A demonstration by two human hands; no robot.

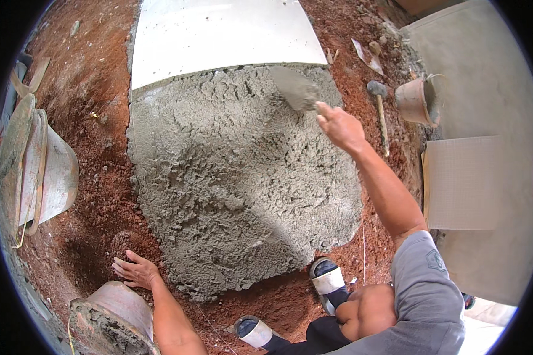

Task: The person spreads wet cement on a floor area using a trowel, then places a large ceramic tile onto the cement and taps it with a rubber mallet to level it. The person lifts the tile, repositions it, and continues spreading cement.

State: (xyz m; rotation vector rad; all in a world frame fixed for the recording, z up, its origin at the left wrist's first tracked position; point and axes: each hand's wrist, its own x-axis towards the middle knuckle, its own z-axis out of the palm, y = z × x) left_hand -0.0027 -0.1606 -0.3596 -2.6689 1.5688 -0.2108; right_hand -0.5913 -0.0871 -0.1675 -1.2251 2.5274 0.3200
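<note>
My right hand (339, 126) reaches out over a wide bed of wet grey mortar (237, 177) and grips a trowel (296, 87), whose mortar-smeared blade lies near the bed's far right corner. Just beyond the mortar lies a large white tile (219, 35), its near edge meeting the bed. My left hand (136, 270) rests flat on the red earth at the bed's near left edge, fingers spread, holding nothing. Right beside it stands a bucket with mortar in it (112, 319).
Stacked metal pans (41, 171) sit at the left on red soil. A hammer (380, 106), a bucket (417, 100) and a beige tile (462, 180) are at the right by a cement surface. My two feet in sandals (327, 278) are at the mortar's near edge.
</note>
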